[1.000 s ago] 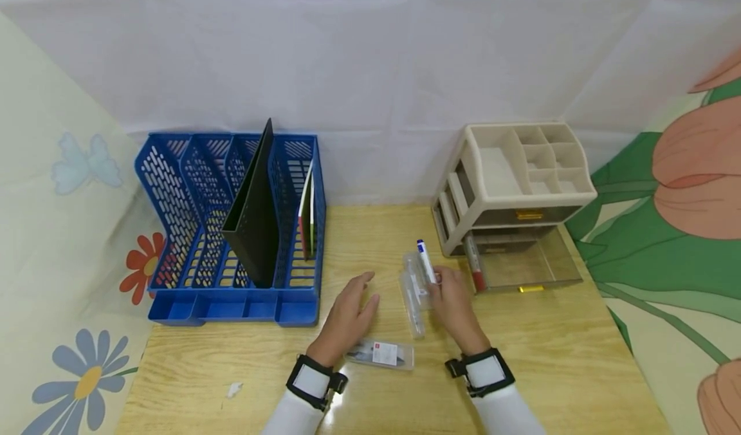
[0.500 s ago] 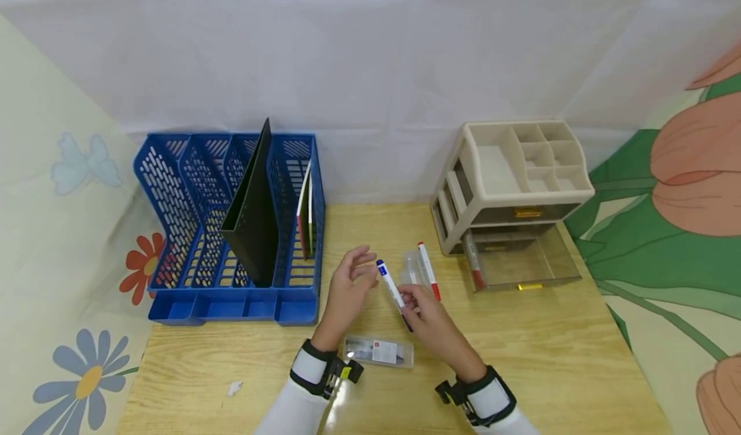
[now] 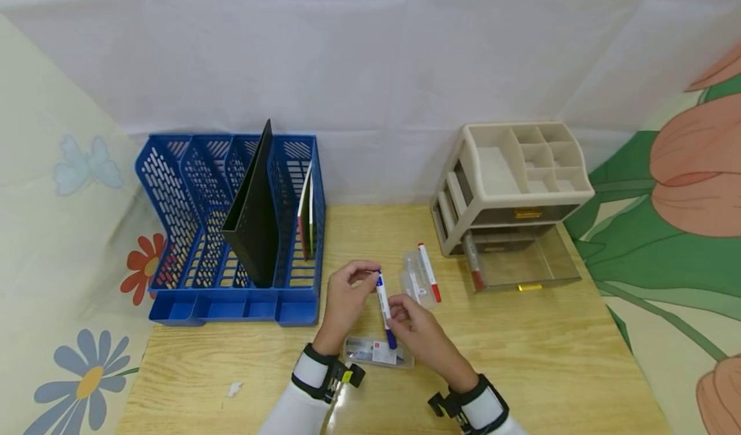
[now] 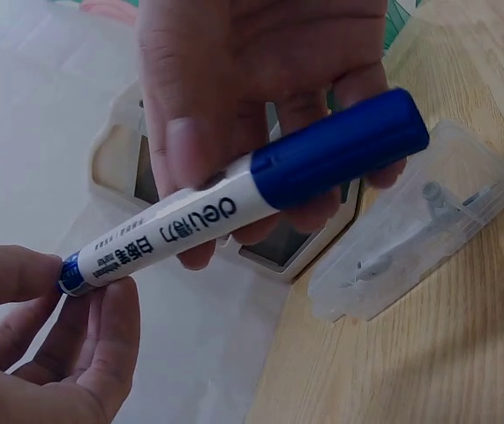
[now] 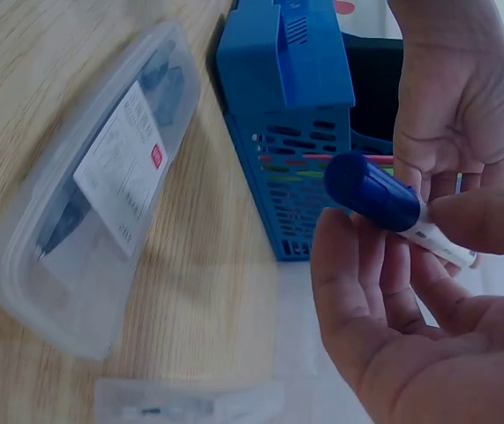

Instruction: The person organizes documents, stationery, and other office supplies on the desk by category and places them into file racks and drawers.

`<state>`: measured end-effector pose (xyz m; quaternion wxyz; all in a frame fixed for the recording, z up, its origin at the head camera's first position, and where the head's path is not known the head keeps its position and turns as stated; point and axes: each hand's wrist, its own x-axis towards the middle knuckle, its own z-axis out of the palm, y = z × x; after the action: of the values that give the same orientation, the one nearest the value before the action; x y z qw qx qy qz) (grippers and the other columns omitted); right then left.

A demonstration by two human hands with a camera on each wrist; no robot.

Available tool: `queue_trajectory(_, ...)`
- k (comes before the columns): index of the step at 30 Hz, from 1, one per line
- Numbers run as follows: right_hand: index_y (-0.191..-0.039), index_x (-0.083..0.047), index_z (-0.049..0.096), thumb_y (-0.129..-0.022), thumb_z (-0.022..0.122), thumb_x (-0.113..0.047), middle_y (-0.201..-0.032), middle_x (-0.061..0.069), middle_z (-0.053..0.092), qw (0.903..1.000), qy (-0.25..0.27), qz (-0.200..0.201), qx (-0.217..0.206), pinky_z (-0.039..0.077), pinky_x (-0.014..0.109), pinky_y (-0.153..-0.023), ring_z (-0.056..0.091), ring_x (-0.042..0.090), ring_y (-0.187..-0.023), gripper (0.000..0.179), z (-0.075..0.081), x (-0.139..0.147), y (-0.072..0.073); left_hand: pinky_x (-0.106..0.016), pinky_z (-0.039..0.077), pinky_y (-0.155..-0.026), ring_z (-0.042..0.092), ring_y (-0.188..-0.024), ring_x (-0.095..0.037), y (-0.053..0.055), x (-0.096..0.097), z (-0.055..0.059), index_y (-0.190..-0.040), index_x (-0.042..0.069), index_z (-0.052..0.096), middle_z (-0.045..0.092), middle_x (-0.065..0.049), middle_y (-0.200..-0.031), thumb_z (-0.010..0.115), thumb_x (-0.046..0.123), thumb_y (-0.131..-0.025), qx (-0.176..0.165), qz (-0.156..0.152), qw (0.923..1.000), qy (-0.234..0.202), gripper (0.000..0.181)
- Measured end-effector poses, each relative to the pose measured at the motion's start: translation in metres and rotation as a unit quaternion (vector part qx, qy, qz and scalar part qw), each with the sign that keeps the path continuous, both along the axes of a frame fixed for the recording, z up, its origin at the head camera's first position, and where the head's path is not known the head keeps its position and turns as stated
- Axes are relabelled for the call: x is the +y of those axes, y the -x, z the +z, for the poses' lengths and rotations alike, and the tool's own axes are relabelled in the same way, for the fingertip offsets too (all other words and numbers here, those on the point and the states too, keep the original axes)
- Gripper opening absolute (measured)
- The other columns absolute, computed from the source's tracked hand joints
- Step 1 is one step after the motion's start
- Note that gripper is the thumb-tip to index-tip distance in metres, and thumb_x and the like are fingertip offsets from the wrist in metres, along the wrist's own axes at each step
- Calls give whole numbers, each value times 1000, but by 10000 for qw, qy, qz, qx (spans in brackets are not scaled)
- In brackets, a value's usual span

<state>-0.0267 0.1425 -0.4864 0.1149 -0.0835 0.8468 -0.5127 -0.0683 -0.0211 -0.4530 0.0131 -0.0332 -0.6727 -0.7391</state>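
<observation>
A white whiteboard marker (image 3: 384, 303) with a blue cap stands tilted between both hands, its cap toward the person. My left hand (image 3: 345, 300) pinches the blue tail end between thumb and fingers. My right hand (image 3: 421, 332) holds the barrel close to the cap (image 4: 340, 146), thumb on one side and fingers behind, as the left wrist view shows. Below the marker, a clear plastic case (image 3: 361, 351) with a white label and dark tools inside lies on the table. Right of the hands, a red-capped marker (image 3: 428, 269) lies over another clear case (image 3: 412, 280).
A blue file rack (image 3: 231, 300) with a black folder (image 3: 255, 229) and thin booklets (image 3: 307, 216) stands at the left. At the right is a beige desk organizer (image 3: 486, 165); its pulled-out drawer (image 3: 521, 268) holds a grey marker with a red end (image 3: 473, 264). A white scrap (image 3: 234, 389) lies front left.
My right hand has carried the blue marker left and nearer the person, and my left hand has come to pinch its tail end. The red-capped marker shows over the case, unlike a second ago.
</observation>
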Motion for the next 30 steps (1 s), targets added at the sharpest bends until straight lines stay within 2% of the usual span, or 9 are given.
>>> queue_trajectory(2, -116, -4, 58, -91, 63, -5, -95, 8, 63, 9999, -1, -100, -30, 57, 34, -74, 59, 18, -86, 25, 1, -2, 0, -59, 57, -75, 68, -86, -36, 1, 1, -2, -102, -14, 67, 70, -30, -98, 64, -6, -87, 36, 24, 10000, 39, 18)
queue_trajectory(7, -114, -8, 62, -89, 67, -7, -90, 2, 64, 9986, -176, -486, 56, 56, 30, -69, 59, 15, -83, 26, 6, -3, -2, -57, 57, -78, 66, -94, -37, 4, 3, -18, -110, -7, 67, 69, -28, -107, 65, 1, -89, 52, -17, 10000, -36, 22)
queue_trajectory(9, -115, -7, 63, -88, 68, -7, -89, 2, 65, 9974, -254, -637, 220, 56, 29, -67, 60, 15, -83, 27, 9, 1, -3, -54, 58, -80, 65, -99, -36, 3, 2, -23, -115, -3, 65, 68, -25, -112, 65, 6, -91, 92, -58, 9999, 14, 26)
queue_trajectory(15, -118, -1, 63, -87, 68, -1, -95, 9, 66, 9919, -258, -906, 853, 60, 27, -64, 62, 19, -86, 32, 19, 27, -6, -44, 59, -81, 66, -100, -23, -3, -3, -29, -121, 11, 63, 70, -13, -116, 62, 14, -94, 382, 56, 9967, 709, 27)
queue_trajectory(18, -119, 2, 63, -86, 68, 3, -97, 11, 66, 9868, -389, -980, 1233, 61, 28, -64, 62, 21, -87, 34, 25, 43, -7, -45, 59, -79, 66, -99, -22, -8, -5, -30, -120, 9, 63, 70, -12, -115, 61, 13, -95, 530, 77, 9948, 863, 26)
queue_trajectory(23, -120, 3, 63, -86, 68, 3, -97, 11, 67, 9682, -1062, -1165, 1942, 61, 32, -62, 63, 21, -86, 35, 39, 70, -9, -44, 59, -77, 66, -98, -19, -15, -8, -29, -121, 9, 63, 69, -11, -116, 61, 14, -95, 751, -2, 9902, 1177, 27)
queue_trajectory(26, -122, 3, 64, -86, 68, 2, -98, 13, 66, 9545, -1520, -1329, 2195, 61, 38, -61, 64, 23, -86, 36, 49, 87, -7, -41, 59, -76, 65, -97, -18, -18, -10, -29, -121, 11, 63, 68, -9, -117, 61, 14, -95, 885, 5, 9853, 1462, 27)
queue_trajectory(28, -123, 2, 64, -87, 68, 1, -98, 14, 65, 9460, -1810, -1395, 2301, 60, 43, -62, 64, 25, -85, 37, 55, 99, -3, -40, 60, -75, 65, -97, -20, -19, -13, -29, -122, 12, 62, 68, -9, -117, 62, 13, -94, 1075, 28, 9792, 1721, 28)
queue_trajectory(30, -122, 3, 64, -87, 68, 1, -97, 17, 64, 9353, -2156, -1398, 2431, 58, 45, -59, 63, 28, -82, 36, 61, 112, 1, -40, 60, -74, 65, -98, -23, -21, -16, -29, -122, 11, 62, 67, -9, -117, 62, 12, -94, 1345, 60, 9691, 2067, 29)
